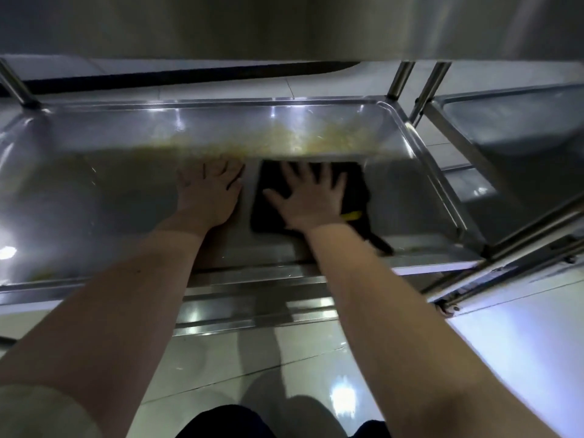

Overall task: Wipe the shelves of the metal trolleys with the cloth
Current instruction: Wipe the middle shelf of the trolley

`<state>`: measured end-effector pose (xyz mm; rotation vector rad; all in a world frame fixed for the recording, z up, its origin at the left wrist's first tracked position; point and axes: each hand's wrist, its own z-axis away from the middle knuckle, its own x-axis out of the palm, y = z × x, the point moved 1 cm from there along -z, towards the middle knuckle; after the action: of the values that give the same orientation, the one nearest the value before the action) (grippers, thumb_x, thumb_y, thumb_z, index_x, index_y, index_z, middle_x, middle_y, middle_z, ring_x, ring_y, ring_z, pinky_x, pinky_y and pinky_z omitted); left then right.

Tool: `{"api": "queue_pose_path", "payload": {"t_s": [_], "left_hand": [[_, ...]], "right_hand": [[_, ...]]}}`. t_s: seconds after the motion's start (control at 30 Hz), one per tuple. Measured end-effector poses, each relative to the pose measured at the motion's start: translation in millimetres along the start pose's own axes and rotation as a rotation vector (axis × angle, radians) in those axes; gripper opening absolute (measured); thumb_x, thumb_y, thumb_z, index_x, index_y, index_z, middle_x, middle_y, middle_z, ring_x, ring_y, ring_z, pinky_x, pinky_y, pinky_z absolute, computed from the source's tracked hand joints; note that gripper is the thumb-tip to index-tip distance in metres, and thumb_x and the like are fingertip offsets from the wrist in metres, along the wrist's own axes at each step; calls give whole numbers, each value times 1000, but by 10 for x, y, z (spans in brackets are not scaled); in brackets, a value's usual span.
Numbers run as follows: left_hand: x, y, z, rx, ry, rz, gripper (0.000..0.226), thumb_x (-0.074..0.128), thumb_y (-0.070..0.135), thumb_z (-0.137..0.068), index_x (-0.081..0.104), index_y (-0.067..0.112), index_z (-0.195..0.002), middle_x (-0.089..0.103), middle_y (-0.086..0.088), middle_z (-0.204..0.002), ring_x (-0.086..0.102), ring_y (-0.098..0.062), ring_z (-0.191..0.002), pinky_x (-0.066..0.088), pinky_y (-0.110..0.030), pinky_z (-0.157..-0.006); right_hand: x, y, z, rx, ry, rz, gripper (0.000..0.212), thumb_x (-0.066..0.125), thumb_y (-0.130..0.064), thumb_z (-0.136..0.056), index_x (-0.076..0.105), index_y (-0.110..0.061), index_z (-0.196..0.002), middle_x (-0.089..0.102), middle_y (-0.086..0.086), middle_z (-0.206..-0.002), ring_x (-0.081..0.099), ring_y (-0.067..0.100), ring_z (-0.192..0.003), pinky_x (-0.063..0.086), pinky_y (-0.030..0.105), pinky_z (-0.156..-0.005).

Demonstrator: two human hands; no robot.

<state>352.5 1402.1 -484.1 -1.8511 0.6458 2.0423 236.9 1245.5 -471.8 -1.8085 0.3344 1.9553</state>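
A stainless steel trolley shelf (94, 200) with a raised rim fills the middle of the head view, under an upper shelf. A band of yellowish grime (284, 142) runs along its far part. A black cloth (358, 188) with a small yellow tag lies flat on the shelf right of centre. My right hand (311, 197) presses on the cloth, palm down, fingers spread. My left hand (210, 191) rests flat on the bare metal just left of the cloth, fingers apart, holding nothing.
The underside of the upper shelf (284, 23) hangs close overhead. Upright metal posts (401, 79) stand at the shelf's far corners. A second trolley (512, 121) stands to the right, frames nearly touching. Glossy floor tiles (252, 358) lie below.
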Motion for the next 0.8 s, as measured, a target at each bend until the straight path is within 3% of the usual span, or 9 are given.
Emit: {"api": "queue_pose_path", "payload": {"t_s": [0.13, 0.27, 0.4, 0.53, 0.67, 0.8], "left_hand": [[35, -66, 8, 2, -1, 15, 50, 17, 53, -103, 8, 51, -153, 6, 13, -165, 0, -33, -151, -3, -65, -114], [84, -124, -26, 24, -7, 48, 52, 15, 60, -99, 11, 52, -151, 6, 11, -165, -2, -36, -150, 0, -68, -114], [69, -61, 13, 10, 21, 16, 52, 16, 59, -101, 15, 49, -152, 10, 9, -165, 4, -38, -150, 1, -68, -114], [66, -39, 47, 4, 13, -17, 53, 16, 55, -102, 13, 45, -154, 7, 5, -166, 6, -40, -149, 2, -68, -114], [60, -41, 77, 8, 29, 31, 53, 19, 53, -103, 14, 43, -155, 6, 4, -166, 8, -41, -148, 4, -66, -115], [43, -61, 68, 21, -2, 35, 53, 18, 53, -103, 13, 43, -155, 6, 4, -166, 6, -41, -149, 2, -66, -116]], "right_hand": [[46, -31, 429, -129, -62, 15, 74, 18, -81, -87, 1, -50, -152, -3, -13, -164, -13, 28, -150, -10, 56, -117], [-97, 988, 616, -23, -33, 5, 75, 24, -83, -84, 5, -54, -151, 1, -17, -164, -6, 20, -151, -6, 48, -120], [-286, 1805, 732, 114, -96, 35, 90, 16, -93, -72, 5, -51, -151, 0, -16, -164, -5, 22, -151, -6, 52, -120], [-166, 1242, 715, 132, -108, 89, 74, 20, -78, -88, -4, -49, -152, -10, -13, -164, -13, 34, -149, -7, 61, -116], [6, 10, 784, -163, -131, 54, 73, 21, -77, -90, -4, -48, -153, -13, -15, -163, -20, 32, -148, -11, 63, -114], [-39, 102, 720, -201, -121, 22, 71, 27, -76, -90, 1, -52, -151, -9, -16, -164, -16, 28, -150, -13, 54, -117]]}}
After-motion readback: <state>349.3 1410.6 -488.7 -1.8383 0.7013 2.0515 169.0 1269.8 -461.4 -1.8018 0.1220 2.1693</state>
